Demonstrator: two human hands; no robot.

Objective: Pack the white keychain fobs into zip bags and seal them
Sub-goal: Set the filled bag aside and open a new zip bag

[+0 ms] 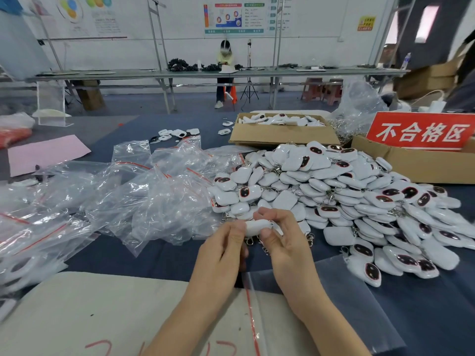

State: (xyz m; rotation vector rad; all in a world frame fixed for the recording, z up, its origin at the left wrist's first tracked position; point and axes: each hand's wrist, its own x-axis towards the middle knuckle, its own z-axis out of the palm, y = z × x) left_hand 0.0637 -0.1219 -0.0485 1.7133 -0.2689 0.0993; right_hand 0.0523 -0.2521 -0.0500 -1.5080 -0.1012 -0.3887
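While aloft, fob between both grips

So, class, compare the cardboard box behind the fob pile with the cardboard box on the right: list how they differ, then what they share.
The box behind the pile shows white fobs inside; the right box hides its contents. The right box carries a red sign with white characters; the box behind the pile has none. Both are open brown cardboard on the blue table.

White fobs, red-striped clear bags, pink sheet.
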